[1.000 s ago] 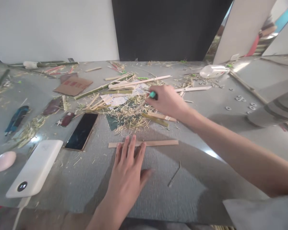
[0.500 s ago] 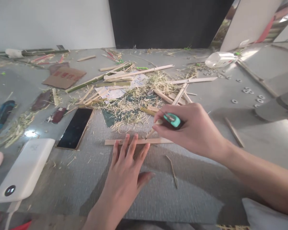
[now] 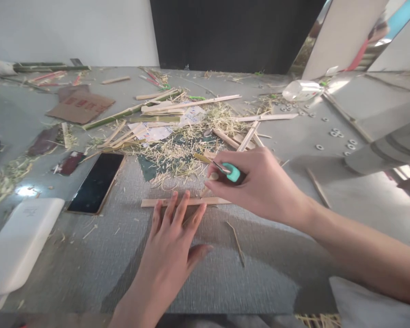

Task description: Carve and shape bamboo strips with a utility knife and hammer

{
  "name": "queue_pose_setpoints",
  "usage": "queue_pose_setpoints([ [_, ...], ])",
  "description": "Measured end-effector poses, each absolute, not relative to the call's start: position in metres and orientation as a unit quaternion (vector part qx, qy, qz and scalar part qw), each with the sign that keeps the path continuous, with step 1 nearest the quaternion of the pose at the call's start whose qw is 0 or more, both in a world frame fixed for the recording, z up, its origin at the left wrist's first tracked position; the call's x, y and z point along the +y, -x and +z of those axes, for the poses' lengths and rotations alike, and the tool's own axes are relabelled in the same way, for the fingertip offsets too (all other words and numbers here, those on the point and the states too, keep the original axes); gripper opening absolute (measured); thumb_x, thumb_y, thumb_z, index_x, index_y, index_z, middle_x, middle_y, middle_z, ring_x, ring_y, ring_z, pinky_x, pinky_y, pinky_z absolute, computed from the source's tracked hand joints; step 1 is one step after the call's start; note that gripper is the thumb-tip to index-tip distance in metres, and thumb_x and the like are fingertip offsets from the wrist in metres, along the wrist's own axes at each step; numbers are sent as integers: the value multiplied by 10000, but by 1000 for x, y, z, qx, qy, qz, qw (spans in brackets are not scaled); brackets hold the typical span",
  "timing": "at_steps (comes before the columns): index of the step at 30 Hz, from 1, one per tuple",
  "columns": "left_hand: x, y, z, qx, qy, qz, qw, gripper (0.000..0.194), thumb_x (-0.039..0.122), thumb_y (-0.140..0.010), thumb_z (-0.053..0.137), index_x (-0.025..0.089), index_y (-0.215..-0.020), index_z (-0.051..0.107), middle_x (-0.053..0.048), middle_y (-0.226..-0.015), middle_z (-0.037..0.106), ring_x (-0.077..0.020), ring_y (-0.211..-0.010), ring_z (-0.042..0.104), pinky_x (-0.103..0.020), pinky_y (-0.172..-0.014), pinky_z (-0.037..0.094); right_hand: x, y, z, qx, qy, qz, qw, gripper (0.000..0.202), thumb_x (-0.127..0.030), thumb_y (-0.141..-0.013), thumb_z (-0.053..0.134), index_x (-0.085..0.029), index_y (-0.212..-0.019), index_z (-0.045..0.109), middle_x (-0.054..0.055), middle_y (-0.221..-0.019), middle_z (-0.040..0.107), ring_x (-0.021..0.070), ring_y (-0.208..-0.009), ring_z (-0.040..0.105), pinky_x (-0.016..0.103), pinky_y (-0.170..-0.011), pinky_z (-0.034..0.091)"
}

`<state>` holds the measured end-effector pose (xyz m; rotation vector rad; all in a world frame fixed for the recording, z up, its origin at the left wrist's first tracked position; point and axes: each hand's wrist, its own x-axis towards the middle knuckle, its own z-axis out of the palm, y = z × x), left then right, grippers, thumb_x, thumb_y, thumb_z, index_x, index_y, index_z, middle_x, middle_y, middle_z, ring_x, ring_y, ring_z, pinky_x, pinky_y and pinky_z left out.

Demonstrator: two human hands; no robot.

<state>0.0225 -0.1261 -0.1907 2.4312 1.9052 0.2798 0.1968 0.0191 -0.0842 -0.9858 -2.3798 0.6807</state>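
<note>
While the left hand (image 3: pixel 169 246) lies open, its spread fingertips resting on the wooden strip (image 3: pixel 147 202), the right hand (image 3: pixel 263 187) is closed round a green-handled tool (image 3: pixel 233 173) and a short stick (image 3: pixel 204 192); from where I stand, the stick's lower end seems to meet the strip just beside the left index finger.

The strip lies roughly along the counter's (image 3: pixel 266 278) near edge, between that edge and the heap of shavings (image 3: pixel 174 161); the phone (image 3: pixel 95 184) is off towards the left edge, a loose twig (image 3: pixel 236 243) on the near side.

By its look the strip is light and fairly stiff, though thin enough to flex or split along the grain; its smooth face could skid under a sideways push. I'd press it flat on both sides of the stick's end; for lifting, the bare left end offers the easiest pinch.
</note>
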Motion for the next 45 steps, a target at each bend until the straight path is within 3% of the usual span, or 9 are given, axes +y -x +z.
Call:
queue_pose_setpoints([
  [12, -126, -21, -190, 613, -784, 97, 29, 701, 450, -991, 668, 277, -1617, 404, -169, -1725, 315, -442, -1595, 253, -732, -1221, 318, 24, -191, -74, -873, 350, 265, 211, 136, -191, -834, 698, -205, -721, 623, -78, -599, 482, 82, -546, 325, 277, -530, 301],
  [27, -125, -21, -189, 613, -783, 94, 32, 709, 488, -1016, 617, 286, -1642, 354, -161, -1736, 291, -441, -1605, 223, -739, -1217, 323, 21, -190, -74, -884, 345, 242, 202, 249, -181, -835, 663, -222, -672, 480, -82, -579, 379, 94, -552, 245, 273, -535, 303],
  [38, -126, -22, -189, 614, -783, 95, 26, 724, 505, -1002, 638, 290, -1637, 363, -164, -1723, 320, -435, -1600, 246, -728, -1215, 331, 21, -190, -74, -892, 325, 237, 207, 333, -161, -830, 661, -220, -659, 382, -82, -578, 382, 97, -584, 239, 254, -510, 286],
  [45, -125, -22, -188, 613, -784, 93, 26, 730, 489, -1000, 644, 272, -1639, 367, -184, -1718, 320, -447, -1589, 266, -734, -1206, 336, 21, -190, -74, -892, 328, 234, 205, 290, -146, -815, 656, -221, -664, 420, -85, -590, 391, 97, -584, 239, 262, -514, 284],
])
